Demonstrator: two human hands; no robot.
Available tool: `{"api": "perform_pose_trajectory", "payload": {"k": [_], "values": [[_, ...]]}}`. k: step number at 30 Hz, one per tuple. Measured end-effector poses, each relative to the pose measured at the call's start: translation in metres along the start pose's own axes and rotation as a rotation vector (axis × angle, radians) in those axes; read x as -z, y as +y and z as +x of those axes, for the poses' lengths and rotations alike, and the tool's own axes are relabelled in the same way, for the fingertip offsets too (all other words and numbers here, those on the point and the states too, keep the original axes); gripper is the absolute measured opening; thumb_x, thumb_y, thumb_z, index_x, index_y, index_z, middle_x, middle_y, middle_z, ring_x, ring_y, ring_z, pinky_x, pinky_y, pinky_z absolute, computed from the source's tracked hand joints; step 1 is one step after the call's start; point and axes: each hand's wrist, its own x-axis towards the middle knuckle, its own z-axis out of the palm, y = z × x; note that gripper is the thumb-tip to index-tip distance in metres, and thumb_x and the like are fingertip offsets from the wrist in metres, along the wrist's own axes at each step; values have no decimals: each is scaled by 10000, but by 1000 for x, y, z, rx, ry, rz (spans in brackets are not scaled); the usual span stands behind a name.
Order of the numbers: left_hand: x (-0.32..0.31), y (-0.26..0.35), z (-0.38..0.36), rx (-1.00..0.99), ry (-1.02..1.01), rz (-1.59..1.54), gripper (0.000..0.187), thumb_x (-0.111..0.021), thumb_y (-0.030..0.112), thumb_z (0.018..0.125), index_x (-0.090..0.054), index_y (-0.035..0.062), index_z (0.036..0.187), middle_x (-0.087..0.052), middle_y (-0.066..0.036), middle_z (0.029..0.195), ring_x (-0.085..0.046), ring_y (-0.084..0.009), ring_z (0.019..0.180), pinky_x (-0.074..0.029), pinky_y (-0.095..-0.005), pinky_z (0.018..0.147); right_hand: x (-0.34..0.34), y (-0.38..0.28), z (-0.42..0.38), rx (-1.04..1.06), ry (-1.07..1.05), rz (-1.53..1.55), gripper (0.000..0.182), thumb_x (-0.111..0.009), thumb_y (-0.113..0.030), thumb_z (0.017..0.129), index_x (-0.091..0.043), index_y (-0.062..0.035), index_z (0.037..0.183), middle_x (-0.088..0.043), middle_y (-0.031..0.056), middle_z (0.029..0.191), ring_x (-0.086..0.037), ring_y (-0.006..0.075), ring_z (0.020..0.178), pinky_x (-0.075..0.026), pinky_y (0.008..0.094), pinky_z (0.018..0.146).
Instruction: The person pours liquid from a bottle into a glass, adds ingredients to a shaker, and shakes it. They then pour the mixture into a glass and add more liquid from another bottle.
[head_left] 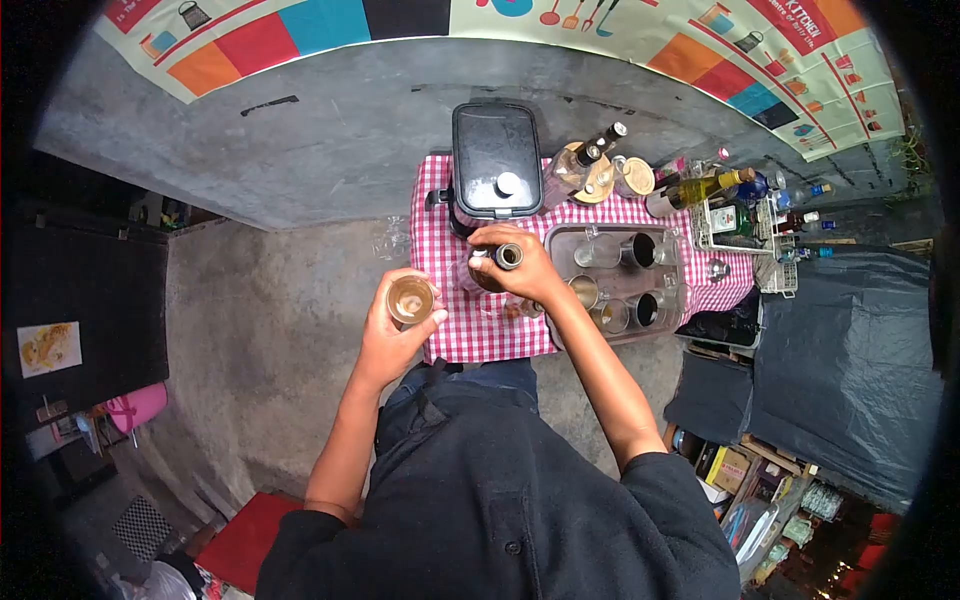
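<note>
A glass (pixel 411 299) with some brownish liquid is in my left hand (pixel 392 335), fingers wrapped round it, beside the left edge of the checked tablecloth. My right hand (pixel 525 265) grips a dark-necked bottle (pixel 509 256) that stands over the cloth in front of a black lidded container (pixel 496 150). Part of the bottle's body is hidden by my fingers. The two hands are apart, with the glass to the left of the bottle and a little nearer to me.
Right of my right hand, a tray (pixel 552 240) holds several glasses and dark cups. Several bottles (pixel 690 195) and a white wire rack (pixel 705 230) line the back right, by the wall. A red surface (pixel 245 545) lies at the lower left.
</note>
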Motion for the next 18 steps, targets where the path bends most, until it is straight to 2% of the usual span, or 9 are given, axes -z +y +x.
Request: {"api": "perform_pose_trajectory", "payload": {"k": [12,17,18], "values": [[5,-8,10,17,0,89,442,-702,-36,841,-480,57,1212,-590,-68,1066,-631,-156,984,-527,-316,876,-13,50,-11,-42,-1,-78,383,-799,-335,786,-722,-34,1010,-717,112,1058,-655,283,1040,-496,389,927],[1,-2,14,40,-2,114,428,-701,-41,837,-492,56,1199,-591,-65,1060,-633,-158,977,-527,-316,863,-4,47,-13,-68,-55,-97,515,-800,-365,776,-679,-43,1158,-686,159,1138,-640,322,1076,-483,402,956],[-1,-1,15,37,-2,125,422,-701,-41,837,-498,57,1194,-592,-66,1058,-634,-159,972,-527,-317,862,-2,43,-16,-110,-68,-115,647,-807,-389,759,-609,-40,1267,-646,184,1213,-617,347,1123,-472,414,983]]}}
